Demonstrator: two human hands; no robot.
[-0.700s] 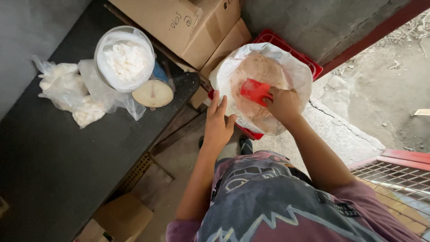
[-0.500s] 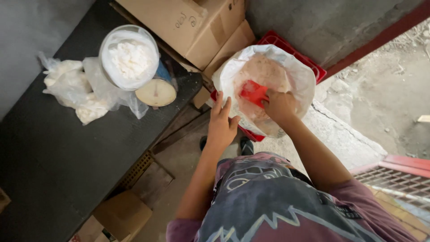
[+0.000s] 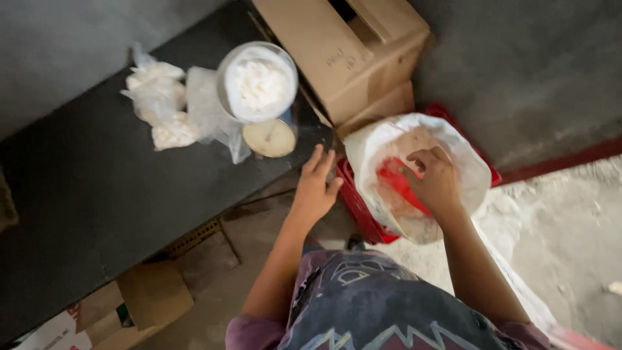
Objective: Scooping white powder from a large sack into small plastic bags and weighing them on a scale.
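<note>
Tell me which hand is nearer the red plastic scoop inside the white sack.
Right. The right hand is down inside the white sack, gripping the red plastic scoop. The left hand is outside the sack, fingers spread, near its left edge.

we see a red plastic scoop (image 3: 396, 181) tilted inside a wide-open white plastic sack (image 3: 466, 162), half sunk in the pale pinkish powder (image 3: 408, 220) that fills it. the sack stands upright in a red plastic crate (image 3: 363, 214) on the floor, its rim rolled outward, just beside stacked cardboard boxes.
</note>
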